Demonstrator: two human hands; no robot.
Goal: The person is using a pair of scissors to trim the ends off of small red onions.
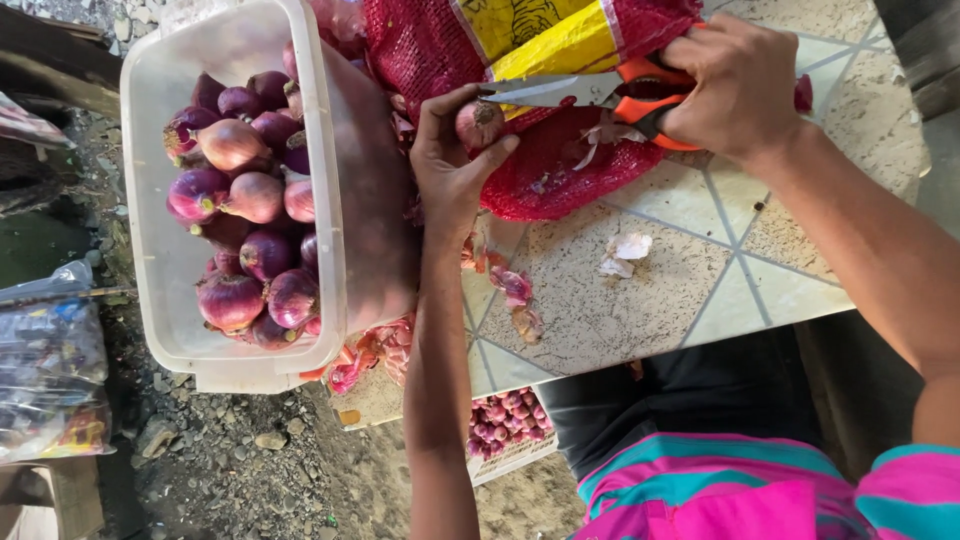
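Observation:
My left hand pinches a small red onion between thumb and fingers, over a red mesh sack with a yellow label. My right hand grips orange-handled scissors, whose blades point left and reach the top of that onion. Next to my left hand stands a clear plastic tub holding several red onions.
The sack and tub rest on a tiled stone table strewn with onion skins and a pale peel scrap. Below the table's edge are a basket of small onions, gravel ground and plastic bags at the left.

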